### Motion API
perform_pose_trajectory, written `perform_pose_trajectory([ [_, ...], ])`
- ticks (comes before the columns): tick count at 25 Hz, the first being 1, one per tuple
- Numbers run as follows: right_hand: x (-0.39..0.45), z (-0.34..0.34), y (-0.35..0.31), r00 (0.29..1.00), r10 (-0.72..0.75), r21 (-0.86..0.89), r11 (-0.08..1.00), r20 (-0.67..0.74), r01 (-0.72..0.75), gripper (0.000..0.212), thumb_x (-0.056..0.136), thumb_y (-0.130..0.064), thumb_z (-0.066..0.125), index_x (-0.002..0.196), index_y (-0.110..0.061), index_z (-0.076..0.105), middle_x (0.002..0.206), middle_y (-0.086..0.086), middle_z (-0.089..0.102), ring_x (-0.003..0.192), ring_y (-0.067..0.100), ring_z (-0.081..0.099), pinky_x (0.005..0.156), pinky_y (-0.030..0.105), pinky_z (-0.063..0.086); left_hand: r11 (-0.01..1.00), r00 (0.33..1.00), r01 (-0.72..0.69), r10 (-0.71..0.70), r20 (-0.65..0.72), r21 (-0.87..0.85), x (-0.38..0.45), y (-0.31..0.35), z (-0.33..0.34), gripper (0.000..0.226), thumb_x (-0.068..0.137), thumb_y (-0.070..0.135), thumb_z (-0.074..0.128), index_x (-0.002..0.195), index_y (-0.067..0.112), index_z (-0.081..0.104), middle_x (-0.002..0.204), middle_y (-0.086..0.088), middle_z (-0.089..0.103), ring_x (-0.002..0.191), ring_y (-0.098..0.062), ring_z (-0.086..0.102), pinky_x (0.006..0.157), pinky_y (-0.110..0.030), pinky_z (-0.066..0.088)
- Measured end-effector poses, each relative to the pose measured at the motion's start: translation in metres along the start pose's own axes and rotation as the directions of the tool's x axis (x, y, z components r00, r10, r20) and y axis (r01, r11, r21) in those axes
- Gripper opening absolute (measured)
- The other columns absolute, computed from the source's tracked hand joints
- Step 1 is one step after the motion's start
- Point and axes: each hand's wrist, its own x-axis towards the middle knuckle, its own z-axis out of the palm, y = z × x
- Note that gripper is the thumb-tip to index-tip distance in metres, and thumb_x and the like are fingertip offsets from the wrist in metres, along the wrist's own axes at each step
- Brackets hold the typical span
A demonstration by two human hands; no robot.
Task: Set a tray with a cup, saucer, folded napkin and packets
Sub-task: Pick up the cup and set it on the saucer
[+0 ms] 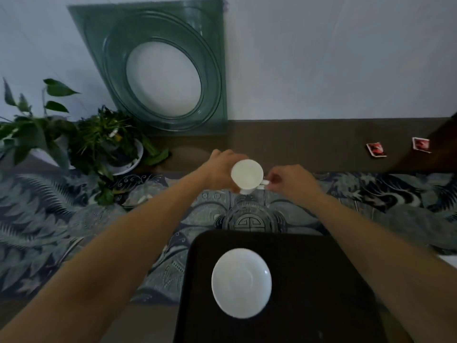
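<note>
A white cup [246,174] is held upright above the patterned cloth, beyond the tray. My left hand [217,169] wraps its left side and my right hand [289,180] pinches its handle. A white saucer [241,282] lies on the black tray [309,280] near me, left of the tray's middle. Two red-and-white packets lie far right on the brown surface, one [376,149] to the left of the other [421,144]. I see no napkin that I can name with certainty.
A patterned blue-grey cloth [61,219] covers the surface under my arms. Potted plants [99,142] stand at the far left. A square green glass plate [163,70] leans against the white wall behind them.
</note>
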Motion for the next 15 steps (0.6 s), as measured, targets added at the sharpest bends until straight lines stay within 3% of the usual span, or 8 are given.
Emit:
perform_pose_trajectory([
  [3, -0.055, 0.022, -0.015, 1.0, -0.001, 0.061, 0.998, 0.005, 0.0, 0.015, 0.083, -0.038, 0.07, 0.084, -0.025, 0.063, 0.08, -0.005, 0.065, 0.077, 0.015, 0.06, 0.068, 0.034, 0.049, 0.998, 1.0, 0.003, -0.002, 0.007, -0.069, -0.054, 0.007, 0.025, 0.088, 0.065, 0.025, 0.086, 0.141, 0.028, 0.041, 0.134, -0.004, 0.046, 0.127, -0.028, 0.034, 0.109, -0.047, 0.024],
  [6, -0.103, 0.048, -0.027, 0.999, 0.038, 0.139, 0.989, 0.031, -0.042, 0.012, 0.082, -0.035, 0.072, 0.084, -0.026, 0.063, 0.08, -0.008, 0.062, 0.076, 0.009, 0.057, 0.067, 0.029, 0.045, 0.993, 0.999, 0.021, -0.016, 0.037, -0.12, -0.099, 0.014, 0.049, 0.089, 0.066, 0.022, 0.086, 0.142, 0.028, 0.04, 0.142, -0.002, 0.043, 0.134, -0.027, 0.028, 0.111, -0.047, 0.022],
  [11, -0.162, 0.097, -0.04, 0.987, 0.151, 0.18, 0.971, 0.052, -0.158, 0.016, 0.083, -0.039, 0.07, 0.094, -0.027, 0.066, 0.089, -0.009, 0.066, 0.082, 0.006, 0.059, 0.079, 0.029, 0.05, 0.989, 0.997, -0.05, 0.059, 0.058, -0.14, -0.138, 0.016, 0.088, 0.084, 0.066, 0.014, 0.084, 0.139, 0.021, 0.045, 0.138, -0.002, 0.049, 0.13, -0.022, 0.034, 0.104, -0.029, 0.018],
  [15, -0.191, 0.125, -0.046, 0.975, 0.21, 0.203, 0.954, 0.066, -0.219, 0.017, 0.084, -0.04, 0.069, 0.095, -0.028, 0.065, 0.092, -0.01, 0.064, 0.083, 0.004, 0.058, 0.081, 0.026, 0.048, 0.989, 0.992, -0.067, 0.08, 0.096, -0.133, -0.155, 0.014, 0.115, 0.085, 0.065, 0.013, 0.083, 0.14, 0.022, 0.044, 0.137, -0.001, 0.049, 0.128, -0.021, 0.037, 0.105, -0.032, 0.018],
])
